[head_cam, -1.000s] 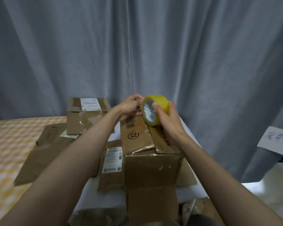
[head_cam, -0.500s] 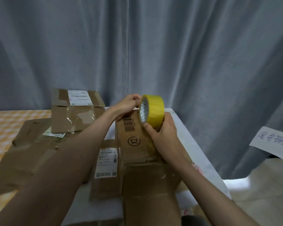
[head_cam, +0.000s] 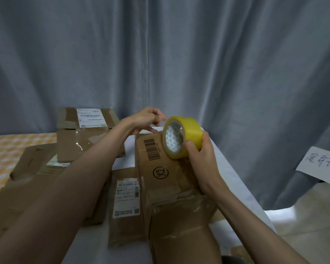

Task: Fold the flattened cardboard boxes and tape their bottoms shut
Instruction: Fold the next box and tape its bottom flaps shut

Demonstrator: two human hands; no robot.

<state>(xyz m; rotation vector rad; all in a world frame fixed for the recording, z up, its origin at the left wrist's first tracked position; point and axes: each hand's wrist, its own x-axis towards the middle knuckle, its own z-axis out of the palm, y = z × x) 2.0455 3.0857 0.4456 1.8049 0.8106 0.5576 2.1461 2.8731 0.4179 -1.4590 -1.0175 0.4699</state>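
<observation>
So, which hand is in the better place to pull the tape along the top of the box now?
The right hand, I think. It already grips the yellow tape roll against the box. The left hand is at the box's far edge, probably pinning the tape end.

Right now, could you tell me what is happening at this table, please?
A person is taping a folded box that stands on the table. The right hand holds a yellow tape roll on the box's top. The left hand is pinched at the box's far edge, probably on the tape's end. More boxes lie to the left.
</observation>
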